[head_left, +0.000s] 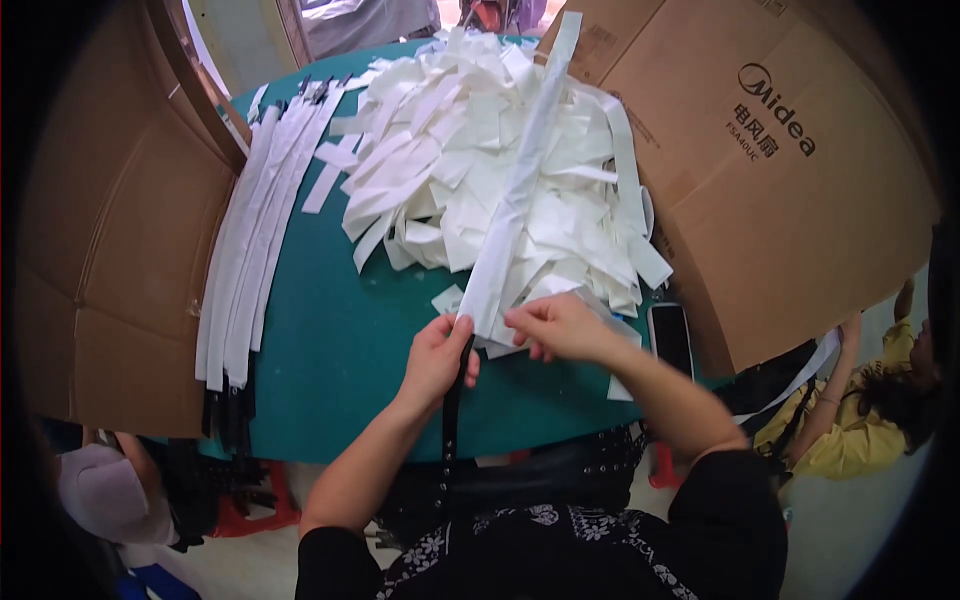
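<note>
A long, narrow white sleeve stretches from my hands up over the white pile. My left hand is closed on its lower left end and on a black belt with metal eyelets, which hangs down toward my lap. Part of the belt appears to lie inside the sleeve. By the sleeve's lower right corner is my right hand, thumb and fingers drawn together; whether it pinches the sleeve's edge or something small is hidden.
A heap of white sleeves covers the middle of the green table. Sleeved belts lie in a row at left. Cardboard boxes flank both sides. A phone lies at right. A person in yellow works at right, another at lower left.
</note>
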